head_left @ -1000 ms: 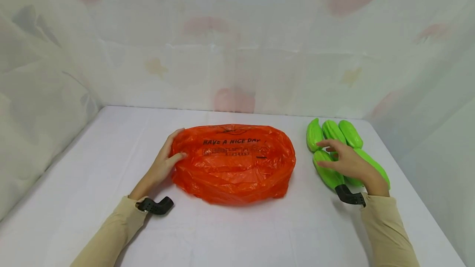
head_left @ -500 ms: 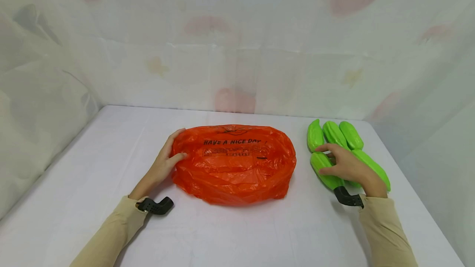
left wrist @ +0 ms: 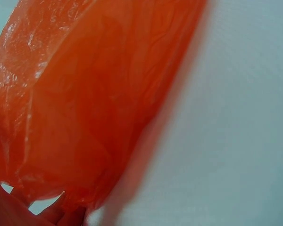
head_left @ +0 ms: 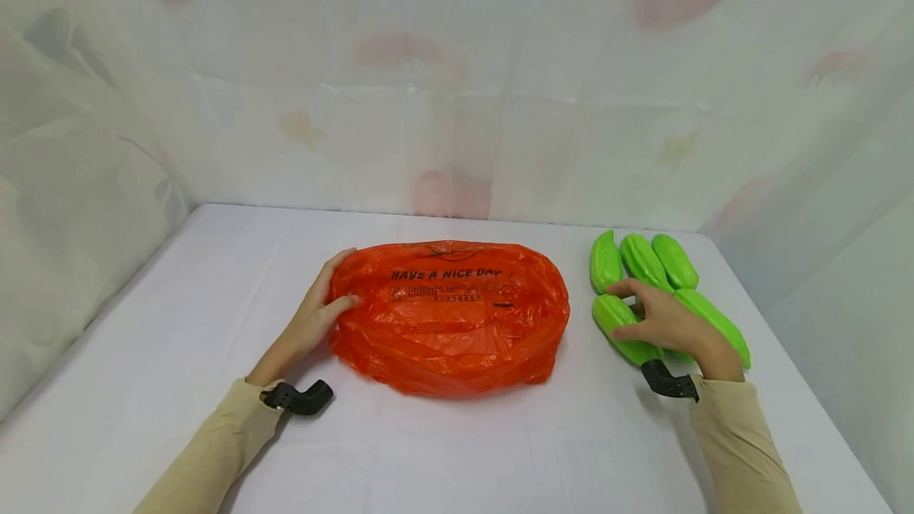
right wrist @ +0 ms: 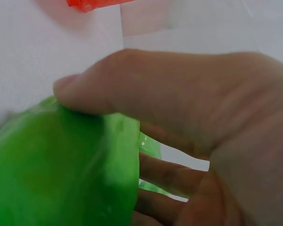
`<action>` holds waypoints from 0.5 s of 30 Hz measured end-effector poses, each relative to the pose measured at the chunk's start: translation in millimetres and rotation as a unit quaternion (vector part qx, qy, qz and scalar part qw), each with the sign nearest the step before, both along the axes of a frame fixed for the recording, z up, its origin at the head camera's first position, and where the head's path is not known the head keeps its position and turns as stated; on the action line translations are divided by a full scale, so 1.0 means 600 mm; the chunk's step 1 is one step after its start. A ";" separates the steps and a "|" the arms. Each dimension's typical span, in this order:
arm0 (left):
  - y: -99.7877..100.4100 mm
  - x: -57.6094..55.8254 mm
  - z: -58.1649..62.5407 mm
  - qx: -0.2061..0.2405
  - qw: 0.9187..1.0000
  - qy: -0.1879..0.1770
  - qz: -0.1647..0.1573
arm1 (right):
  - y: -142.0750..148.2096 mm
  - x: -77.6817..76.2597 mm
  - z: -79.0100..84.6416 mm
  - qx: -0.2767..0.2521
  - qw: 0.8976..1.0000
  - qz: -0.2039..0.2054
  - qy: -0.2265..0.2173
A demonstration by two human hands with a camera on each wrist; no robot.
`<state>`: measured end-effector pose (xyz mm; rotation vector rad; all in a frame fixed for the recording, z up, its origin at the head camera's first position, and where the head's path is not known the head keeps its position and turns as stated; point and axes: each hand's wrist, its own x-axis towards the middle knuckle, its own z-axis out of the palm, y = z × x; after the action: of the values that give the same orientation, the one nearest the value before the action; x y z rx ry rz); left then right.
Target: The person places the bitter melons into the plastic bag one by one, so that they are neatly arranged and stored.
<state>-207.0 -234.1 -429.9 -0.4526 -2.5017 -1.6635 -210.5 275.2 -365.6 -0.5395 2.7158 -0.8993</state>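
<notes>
An orange-red plastic bag [head_left: 457,324] printed "HAVE A NICE DAY" stands on the white table with its mouth spread open. My left hand [head_left: 314,312] holds the bag's left rim, thumb inside and fingers on the outer side. To the right, my right hand [head_left: 667,320] grips a bright green ridged gourd [head_left: 616,320] at the front left of a group. In the right wrist view the thumb [right wrist: 85,92] lies on this gourd's near side and the fingers [right wrist: 167,174] wrap its other side. The gourd's right part is hidden under the hand.
More green gourds lie close by: a back row with a left one [head_left: 605,264], a middle one [head_left: 645,260] and a right one [head_left: 674,260], plus one [head_left: 714,320] right of my hand. Another peeks out beneath the hand. A patterned curtain [head_left: 571,149] borders the table.
My right hand has lowered onto the front-left gourd and closed its thumb and fingers on it. That gourd has shifted slightly left. My left hand and the bag stay in place.
</notes>
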 end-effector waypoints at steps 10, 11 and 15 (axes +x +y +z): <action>0.001 0.000 0.001 0.013 1.000 -0.003 -0.006 | 0.003 0.000 0.000 0.023 0.999 0.007 -0.030; 0.000 0.000 0.001 0.013 1.000 -0.004 -0.006 | 0.004 0.000 0.001 0.025 0.999 0.007 -0.032; 0.000 0.000 0.001 0.012 1.000 -0.004 -0.005 | 0.003 0.001 0.004 0.028 0.999 0.008 -0.032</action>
<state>-207.0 -234.0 -429.6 -0.4583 -2.4872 -1.7006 -209.9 277.0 -363.1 -0.5123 2.6663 -0.8197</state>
